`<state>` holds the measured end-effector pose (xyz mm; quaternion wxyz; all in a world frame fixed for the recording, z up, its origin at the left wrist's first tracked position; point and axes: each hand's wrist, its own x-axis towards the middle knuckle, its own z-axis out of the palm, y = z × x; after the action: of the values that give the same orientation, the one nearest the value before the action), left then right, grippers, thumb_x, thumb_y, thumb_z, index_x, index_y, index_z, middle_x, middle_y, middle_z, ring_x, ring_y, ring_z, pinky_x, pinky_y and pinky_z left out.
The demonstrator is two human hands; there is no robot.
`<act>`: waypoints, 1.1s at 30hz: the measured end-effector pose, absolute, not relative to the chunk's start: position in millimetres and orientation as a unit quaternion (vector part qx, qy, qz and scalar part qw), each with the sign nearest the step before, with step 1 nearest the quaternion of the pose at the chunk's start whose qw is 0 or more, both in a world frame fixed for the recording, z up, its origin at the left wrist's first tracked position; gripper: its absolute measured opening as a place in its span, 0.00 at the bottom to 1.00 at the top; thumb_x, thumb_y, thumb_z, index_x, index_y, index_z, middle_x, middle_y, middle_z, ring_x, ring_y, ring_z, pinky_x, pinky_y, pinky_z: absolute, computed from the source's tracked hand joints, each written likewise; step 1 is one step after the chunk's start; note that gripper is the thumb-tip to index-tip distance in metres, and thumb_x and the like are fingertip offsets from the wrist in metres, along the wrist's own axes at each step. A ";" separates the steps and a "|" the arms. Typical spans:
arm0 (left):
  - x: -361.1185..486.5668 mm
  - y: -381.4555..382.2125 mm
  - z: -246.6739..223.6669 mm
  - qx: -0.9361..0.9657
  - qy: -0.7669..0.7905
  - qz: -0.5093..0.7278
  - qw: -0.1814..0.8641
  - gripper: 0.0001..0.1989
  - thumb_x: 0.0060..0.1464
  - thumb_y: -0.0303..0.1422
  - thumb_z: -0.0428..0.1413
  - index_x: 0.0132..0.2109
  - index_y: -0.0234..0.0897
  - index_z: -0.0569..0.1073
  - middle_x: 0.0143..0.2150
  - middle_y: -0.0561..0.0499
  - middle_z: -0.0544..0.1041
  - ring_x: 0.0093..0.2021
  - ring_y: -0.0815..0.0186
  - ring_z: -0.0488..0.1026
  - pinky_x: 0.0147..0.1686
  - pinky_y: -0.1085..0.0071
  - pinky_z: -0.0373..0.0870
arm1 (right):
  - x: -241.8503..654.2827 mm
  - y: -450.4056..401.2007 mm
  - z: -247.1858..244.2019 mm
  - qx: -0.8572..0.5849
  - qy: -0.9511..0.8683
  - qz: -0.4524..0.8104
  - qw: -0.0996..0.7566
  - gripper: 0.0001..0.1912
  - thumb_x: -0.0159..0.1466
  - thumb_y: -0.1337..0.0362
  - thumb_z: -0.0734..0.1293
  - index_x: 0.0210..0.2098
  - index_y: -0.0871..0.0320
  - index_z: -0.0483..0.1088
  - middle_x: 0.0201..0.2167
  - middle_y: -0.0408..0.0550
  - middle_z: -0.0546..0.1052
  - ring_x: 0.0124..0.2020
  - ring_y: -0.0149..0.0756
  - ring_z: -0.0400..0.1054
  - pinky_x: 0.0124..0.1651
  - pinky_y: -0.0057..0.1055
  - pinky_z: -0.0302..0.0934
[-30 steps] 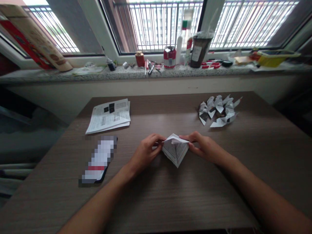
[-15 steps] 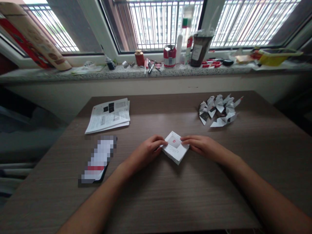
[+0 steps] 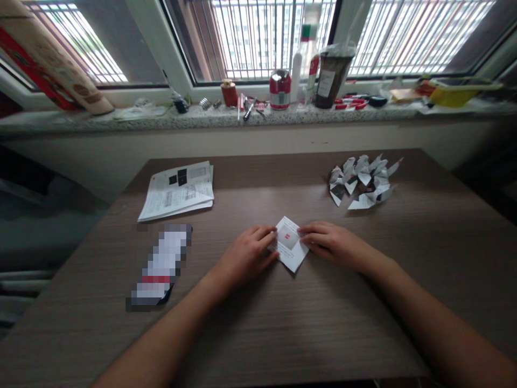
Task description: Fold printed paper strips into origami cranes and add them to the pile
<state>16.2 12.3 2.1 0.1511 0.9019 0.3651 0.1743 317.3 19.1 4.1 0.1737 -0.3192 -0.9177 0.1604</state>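
Note:
A small square of folded printed paper (image 3: pixel 291 253) lies on the table, turned so that one corner points at me. It is white, with a grey patch and a red mark on its upper face. My left hand (image 3: pixel 254 249) grips its left corner, fingertips on top and thumb low at the edge. From the other side my right hand (image 3: pixel 329 242) holds the right corner, its fingers closed over the edge. The fingertips hide both side corners.
Loose printed sheets (image 3: pixel 177 188) lie at the back left, above a blurred-out phone (image 3: pixel 161 264). A ring of folded paper pieces (image 3: pixel 363 180) rests at the back right. Along the windowsill (image 3: pixel 161 123) stand a red can (image 3: pixel 280 89), a dark drink cup (image 3: pixel 332 78) and small tools.
The paper looks flatter and a little narrower, its raised layers pressed together. My left hand's thumb has come down to the near left edge. My right hand has shifted slightly left.

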 end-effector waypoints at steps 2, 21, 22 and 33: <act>17.2 12.4 -0.1 0.907 0.359 0.166 0.143 0.16 0.66 0.32 0.59 0.59 0.41 0.73 0.64 0.43 0.72 0.63 0.52 0.70 0.61 0.50 0.71 | 315.6 18.3 5.3 -0.324 -0.918 0.152 0.172 0.12 0.73 0.67 0.63 0.51 0.55 0.77 0.58 0.55 0.78 0.58 0.46 0.73 0.58 0.46 0.70; 29.3 1.8 2.6 0.920 0.342 0.146 0.122 0.21 0.72 0.37 0.52 0.68 0.41 0.67 0.66 0.41 0.70 0.62 0.53 0.71 0.62 0.53 0.71 | 283.8 5.6 -18.2 -0.413 -0.896 0.084 0.140 0.30 0.76 0.59 0.58 0.75 0.55 0.54 0.74 0.55 0.58 0.75 0.47 0.53 0.75 0.51 0.52; 28.3 3.2 1.6 0.918 0.348 0.147 0.117 0.22 0.72 0.38 0.52 0.68 0.40 0.67 0.68 0.40 0.68 0.65 0.52 0.69 0.65 0.52 0.68 | 285.8 7.2 -18.6 -0.409 -0.898 0.086 0.137 0.29 0.76 0.60 0.58 0.75 0.55 0.54 0.74 0.54 0.58 0.75 0.46 0.52 0.75 0.50 0.51; 27.6 5.3 0.2 0.922 0.367 0.096 0.080 0.33 0.72 0.50 0.48 0.74 0.37 0.58 0.74 0.43 0.62 0.75 0.53 0.56 0.75 0.52 0.46 | 286.9 5.9 -19.1 -0.418 -0.897 0.080 0.120 0.32 0.77 0.57 0.56 0.77 0.57 0.48 0.76 0.53 0.53 0.76 0.43 0.47 0.77 0.47 0.46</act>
<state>27.6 5.3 0.2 0.0797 0.9220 0.3666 0.0959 286.9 5.9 -19.1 0.1196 -0.4181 -0.8970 0.0797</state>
